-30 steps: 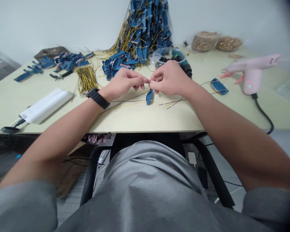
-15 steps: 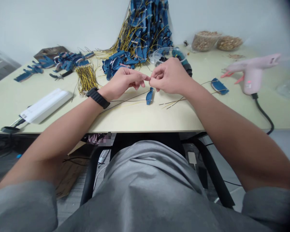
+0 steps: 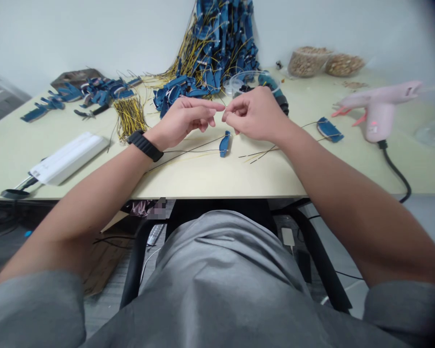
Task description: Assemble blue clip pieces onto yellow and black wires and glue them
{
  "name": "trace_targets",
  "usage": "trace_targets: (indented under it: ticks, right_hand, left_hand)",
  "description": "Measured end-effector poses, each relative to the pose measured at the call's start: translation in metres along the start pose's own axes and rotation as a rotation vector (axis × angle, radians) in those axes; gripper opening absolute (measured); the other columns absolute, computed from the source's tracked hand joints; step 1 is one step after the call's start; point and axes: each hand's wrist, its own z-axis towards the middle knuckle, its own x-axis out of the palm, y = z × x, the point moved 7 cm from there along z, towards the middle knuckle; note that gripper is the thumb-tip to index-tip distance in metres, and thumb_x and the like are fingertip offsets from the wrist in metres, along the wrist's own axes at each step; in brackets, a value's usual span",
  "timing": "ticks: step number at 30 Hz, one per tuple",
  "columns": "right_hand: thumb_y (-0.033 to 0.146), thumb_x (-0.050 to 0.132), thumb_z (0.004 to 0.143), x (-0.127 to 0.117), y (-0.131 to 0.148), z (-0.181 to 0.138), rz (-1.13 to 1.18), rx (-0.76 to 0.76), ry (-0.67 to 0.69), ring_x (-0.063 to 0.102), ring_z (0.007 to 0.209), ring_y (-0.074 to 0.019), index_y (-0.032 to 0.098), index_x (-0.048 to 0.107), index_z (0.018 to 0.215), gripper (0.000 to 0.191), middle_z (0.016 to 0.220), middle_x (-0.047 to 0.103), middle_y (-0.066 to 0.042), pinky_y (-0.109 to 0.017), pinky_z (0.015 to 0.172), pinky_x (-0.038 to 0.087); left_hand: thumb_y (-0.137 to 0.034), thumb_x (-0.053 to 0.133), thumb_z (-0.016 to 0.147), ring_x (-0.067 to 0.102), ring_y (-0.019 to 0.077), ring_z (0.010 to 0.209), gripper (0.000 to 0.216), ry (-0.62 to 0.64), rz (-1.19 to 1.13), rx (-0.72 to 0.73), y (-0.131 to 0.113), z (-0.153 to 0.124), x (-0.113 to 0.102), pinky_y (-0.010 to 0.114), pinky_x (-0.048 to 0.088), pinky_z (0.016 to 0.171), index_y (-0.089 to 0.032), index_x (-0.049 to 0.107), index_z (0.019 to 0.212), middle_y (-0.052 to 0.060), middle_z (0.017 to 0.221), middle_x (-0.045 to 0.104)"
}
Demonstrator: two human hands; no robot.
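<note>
Since our left hand [image 3: 183,121] has just parted from the right hand [image 3: 255,115], it sits loosely open; the right stays pinched, on what we cannot tell.

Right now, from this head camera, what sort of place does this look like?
Likely a hand-assembly workbench: a tall heap of blue plastic pieces trailing yellow wires, a lone blue piece with thin wires, and a pink hot glue gun.

Nothing legible on my bench: the label on the white box [image 3: 47,170] and the marks on the pink hot-glue gun [image 3: 379,121] are too blurred to read.
</note>
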Motion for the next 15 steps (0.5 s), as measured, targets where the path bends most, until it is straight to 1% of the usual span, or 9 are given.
trace_targets:
  ticks: [2,4,6,9,11,15]
  right_hand:
    - [0.031,0.091,0.1,0.0006,-0.0008,0.0,0.001,-0.004,0.007,0.08,0.087,-0.0314,0.03,0.081,0.083,0.02,0.072,0.074,-0.003,-0.044,0.083,0.062]
    - [0.036,0.093,0.102,0.0002,-0.0012,-0.0003,0.002,-0.003,0.007,0.08,0.088,-0.0318,0.031,0.081,0.083,0.023,0.073,0.074,-0.003,-0.045,0.083,0.063]
    - [0.034,0.089,0.103,-0.0005,-0.0002,-0.0007,-0.005,-0.003,0.008,0.079,0.085,-0.0311,0.03,0.081,0.084,0.022,0.074,0.075,-0.004,-0.046,0.084,0.062]
    - [0.029,0.084,0.104,-0.001,0.002,-0.0016,-0.015,-0.004,0.013,0.078,0.083,-0.0307,0.029,0.08,0.083,0.021,0.075,0.076,-0.005,-0.047,0.085,0.062]
    - [0.031,0.086,0.103,-0.0011,0.0022,-0.002,-0.006,-0.001,0.012,0.08,0.086,-0.032,0.03,0.079,0.084,0.02,0.076,0.077,-0.005,-0.047,0.085,0.062]
    - [0.043,0.091,0.104,-0.0012,-0.0003,-0.0023,0.017,0.016,0.009,0.081,0.089,-0.0336,0.032,0.081,0.088,0.021,0.075,0.076,-0.004,-0.047,0.08,0.063]
  left_hand:
    - [-0.027,0.11,0.096,0.067,0.013,0.07,0.014,0.008,-0.012,-0.005,0.0019,0.0,0.0014,0.026,0.057,0.073,-0.018,0.101,0.103,0.004,0.081,0.08]
    - [-0.025,0.106,0.098,0.067,0.0122,0.07,0.011,0.03,-0.035,0.008,0.0024,-0.0002,0.0033,0.025,0.056,0.072,-0.017,0.103,0.105,0.005,0.081,0.082]
    - [-0.021,0.102,0.099,0.068,0.0118,0.071,0.008,0.051,-0.048,0.017,0.0023,-0.0006,0.0048,0.024,0.055,0.07,-0.018,0.105,0.107,0.006,0.082,0.084]
    - [-0.017,0.099,0.099,0.069,0.0123,0.073,0.012,0.058,-0.051,0.017,0.0015,-0.0013,0.0055,0.024,0.054,0.071,-0.019,0.106,0.108,0.006,0.083,0.086]
    - [-0.019,0.101,0.098,0.07,0.0132,0.074,0.012,0.048,-0.052,0.015,0.0009,-0.0013,0.0051,0.025,0.054,0.072,-0.018,0.106,0.109,0.007,0.083,0.085]
    - [-0.025,0.11,0.094,0.072,0.016,0.075,0.016,0.009,0.004,-0.01,0.0018,-0.0009,0.0023,0.03,0.056,0.075,-0.018,0.102,0.106,0.006,0.082,0.082]
